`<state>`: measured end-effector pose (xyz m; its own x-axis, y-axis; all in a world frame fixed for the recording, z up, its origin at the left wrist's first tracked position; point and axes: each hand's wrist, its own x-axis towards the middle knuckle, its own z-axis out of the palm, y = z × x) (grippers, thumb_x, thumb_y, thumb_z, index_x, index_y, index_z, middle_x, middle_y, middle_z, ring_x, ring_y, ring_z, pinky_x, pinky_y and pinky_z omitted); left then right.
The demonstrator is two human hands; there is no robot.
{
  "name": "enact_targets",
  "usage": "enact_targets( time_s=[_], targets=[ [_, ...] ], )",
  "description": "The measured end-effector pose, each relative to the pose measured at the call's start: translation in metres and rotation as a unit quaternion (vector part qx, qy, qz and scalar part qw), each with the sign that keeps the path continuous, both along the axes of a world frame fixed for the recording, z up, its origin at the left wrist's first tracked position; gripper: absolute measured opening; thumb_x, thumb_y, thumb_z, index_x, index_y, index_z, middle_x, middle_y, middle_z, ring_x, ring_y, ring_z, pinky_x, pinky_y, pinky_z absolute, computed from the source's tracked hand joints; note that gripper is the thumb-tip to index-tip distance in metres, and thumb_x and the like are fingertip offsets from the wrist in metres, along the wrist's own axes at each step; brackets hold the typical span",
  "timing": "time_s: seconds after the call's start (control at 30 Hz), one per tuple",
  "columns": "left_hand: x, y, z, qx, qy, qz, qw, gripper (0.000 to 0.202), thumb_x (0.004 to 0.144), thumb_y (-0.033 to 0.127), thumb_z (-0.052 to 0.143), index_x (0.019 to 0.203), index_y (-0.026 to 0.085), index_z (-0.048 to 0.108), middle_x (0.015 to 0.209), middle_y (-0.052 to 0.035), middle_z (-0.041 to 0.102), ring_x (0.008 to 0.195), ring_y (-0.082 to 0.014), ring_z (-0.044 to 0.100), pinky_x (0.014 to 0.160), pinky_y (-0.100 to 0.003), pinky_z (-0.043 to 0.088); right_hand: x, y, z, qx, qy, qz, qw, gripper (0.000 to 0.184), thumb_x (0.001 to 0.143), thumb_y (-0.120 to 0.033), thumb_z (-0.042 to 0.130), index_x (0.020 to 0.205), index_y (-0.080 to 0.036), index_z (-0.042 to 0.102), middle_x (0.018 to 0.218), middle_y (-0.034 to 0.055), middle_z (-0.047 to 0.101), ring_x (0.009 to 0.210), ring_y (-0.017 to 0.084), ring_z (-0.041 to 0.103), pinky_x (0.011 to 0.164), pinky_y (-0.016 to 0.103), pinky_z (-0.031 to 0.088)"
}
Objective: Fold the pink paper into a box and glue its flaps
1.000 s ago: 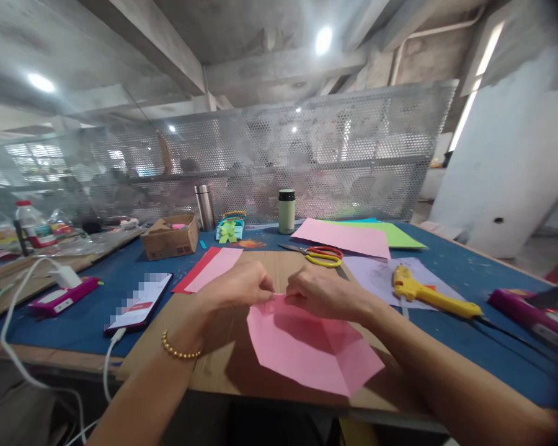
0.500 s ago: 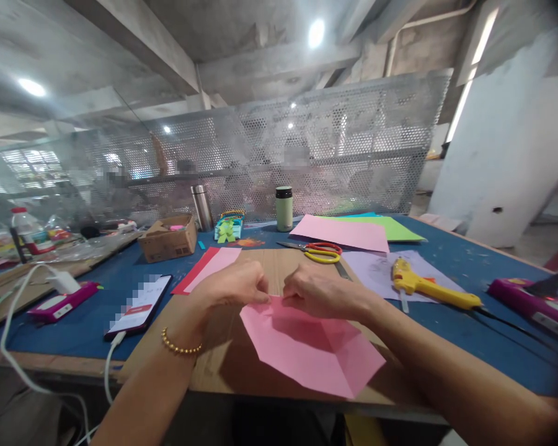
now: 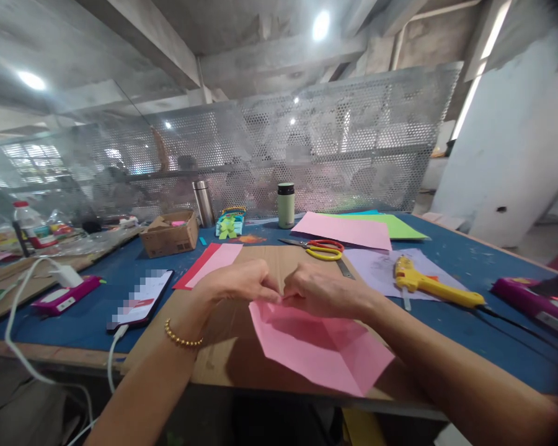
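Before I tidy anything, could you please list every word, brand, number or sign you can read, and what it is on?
No text can be read here.
Phone: partly pixelated screen, lettering too small.
Plastic bottle: label too blurred.
Green tumbler: faint mark, too small.
Cardboard box: printed marks, too small.
Left purple power strip and right purple power strip: labels too blurred.
Pink folded sheet: no lettering visible.
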<state>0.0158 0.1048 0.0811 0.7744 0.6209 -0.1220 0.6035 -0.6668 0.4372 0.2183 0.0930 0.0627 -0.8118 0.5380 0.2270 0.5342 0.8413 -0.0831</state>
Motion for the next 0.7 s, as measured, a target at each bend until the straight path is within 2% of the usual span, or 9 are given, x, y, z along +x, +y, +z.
enact_targets(
  time_s=[0.13, 0.23, 0.33, 0.43, 0.53, 0.6, 0.7],
  targets=[
    [0.007, 0.001, -0.005, 0.048, 0.001, -0.028, 0.998, 0.024, 0.079, 0.019, 0.053, 0.055, 0.014, 0.051, 0.054, 0.0062, 0.026, 0.05, -0.0067, 0.026, 0.048, -0.024, 0.018, -0.002, 0.0, 0.0, -0.013, -0.002, 0.009, 1.0, 0.021, 0.08, -0.01, 0.059, 0.064, -0.016, 0.071, 0.056, 0.0, 0.062, 0.048, 0.007, 0.035, 0.05, 0.024, 0.022],
    [0.007, 0.002, -0.007, 0.086, -0.012, -0.074, 0.993, 0.023, 0.082, 0.017, 0.052, 0.059, 0.014, 0.054, 0.054, 0.006, 0.032, 0.052, -0.0074, 0.031, 0.051, -0.024, 0.022, -0.001, 0.0, 0.001, -0.035, 0.008, 0.014, 0.999, 0.022, 0.081, -0.009, 0.058, 0.077, -0.018, 0.076, 0.066, 0.0015, 0.07, 0.055, 0.008, 0.047, 0.053, 0.023, 0.027],
    [0.006, 0.003, -0.009, 0.123, -0.038, -0.068, 0.989, 0.02, 0.082, 0.016, 0.051, 0.064, 0.014, 0.058, 0.055, 0.0055, 0.037, 0.055, -0.0084, 0.034, 0.054, -0.024, 0.024, 0.001, 0.001, 0.002, -0.035, 0.007, -0.01, 0.999, 0.022, 0.082, -0.01, 0.057, 0.082, -0.019, 0.078, 0.072, 0.0033, 0.073, 0.059, 0.01, 0.053, 0.055, 0.023, 0.03],
    [0.004, 0.005, -0.011, 0.096, -0.045, -0.023, 0.994, 0.02, 0.082, 0.019, 0.051, 0.064, 0.014, 0.057, 0.056, 0.0053, 0.038, 0.055, -0.0085, 0.034, 0.052, -0.024, 0.023, 0.003, 0.001, 0.002, -0.017, -0.002, -0.037, 0.999, 0.019, 0.082, -0.014, 0.059, 0.078, -0.018, 0.077, 0.072, 0.0045, 0.073, 0.059, 0.011, 0.054, 0.054, 0.023, 0.029],
    [0.0, 0.004, -0.01, 0.04, -0.019, 0.01, 0.999, 0.026, 0.081, 0.025, 0.053, 0.057, 0.015, 0.049, 0.054, 0.0062, 0.029, 0.051, -0.0077, 0.028, 0.049, -0.024, 0.019, 0.004, 0.001, 0.002, -0.004, -0.022, -0.046, 0.999, 0.017, 0.082, -0.017, 0.061, 0.077, -0.017, 0.077, 0.071, 0.0057, 0.074, 0.058, 0.011, 0.054, 0.053, 0.024, 0.027],
    [-0.003, 0.003, -0.009, 0.034, -0.006, 0.012, 0.999, 0.029, 0.079, 0.025, 0.052, 0.053, 0.016, 0.041, 0.054, 0.0064, 0.023, 0.05, -0.0075, 0.024, 0.048, -0.025, 0.017, 0.004, 0.001, 0.003, 0.006, -0.034, -0.046, 0.998, 0.018, 0.082, -0.017, 0.061, 0.074, -0.016, 0.077, 0.07, 0.0065, 0.073, 0.057, 0.011, 0.054, 0.052, 0.024, 0.025],
    [-0.005, 0.002, -0.008, 0.059, -0.008, -0.018, 0.998, 0.03, 0.076, 0.019, 0.052, 0.052, 0.017, 0.035, 0.053, 0.0065, 0.02, 0.05, -0.0075, 0.022, 0.049, -0.027, 0.016, 0.004, 0.0, 0.003, 0.011, -0.041, -0.045, 0.998, 0.018, 0.083, -0.018, 0.061, 0.072, -0.016, 0.076, 0.07, 0.0066, 0.073, 0.056, 0.011, 0.053, 0.051, 0.024, 0.024]
  ],
)
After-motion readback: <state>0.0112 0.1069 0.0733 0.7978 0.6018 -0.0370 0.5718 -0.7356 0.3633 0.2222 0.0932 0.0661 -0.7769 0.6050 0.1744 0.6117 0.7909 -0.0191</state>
